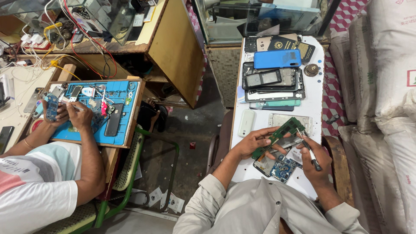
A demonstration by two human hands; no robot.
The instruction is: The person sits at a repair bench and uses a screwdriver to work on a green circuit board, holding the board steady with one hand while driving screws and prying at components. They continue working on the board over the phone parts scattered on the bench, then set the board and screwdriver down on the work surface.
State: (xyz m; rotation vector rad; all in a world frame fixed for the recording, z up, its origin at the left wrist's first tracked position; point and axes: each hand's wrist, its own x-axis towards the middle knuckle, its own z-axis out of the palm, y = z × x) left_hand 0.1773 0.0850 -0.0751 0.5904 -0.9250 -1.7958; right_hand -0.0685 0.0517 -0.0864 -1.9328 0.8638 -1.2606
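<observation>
My left hand (pixel 253 144) grips a long green circuit board (pixel 281 132) and holds it tilted above the white table (pixel 314 93). My right hand (pixel 315 162) is closed around a thin tool with a black and white handle (pixel 308 149), whose tip points at the board's upper right end. Under my hands lie an opened phone body (pixel 265 164) and a small blue circuit board (pixel 284 168). A bare metal phone frame (pixel 277 119) rests just beyond the green board.
Further up the table lie a stack of phones and back covers (pixel 273 82), a blue phone case (pixel 277 59), a white phone (pixel 246 123) and a round knob (pixel 310 69). White sacks (pixel 385 86) stand to the right. At left, a co-worker's hands (pixel 69 115) work over a blue repair mat (pixel 119 93).
</observation>
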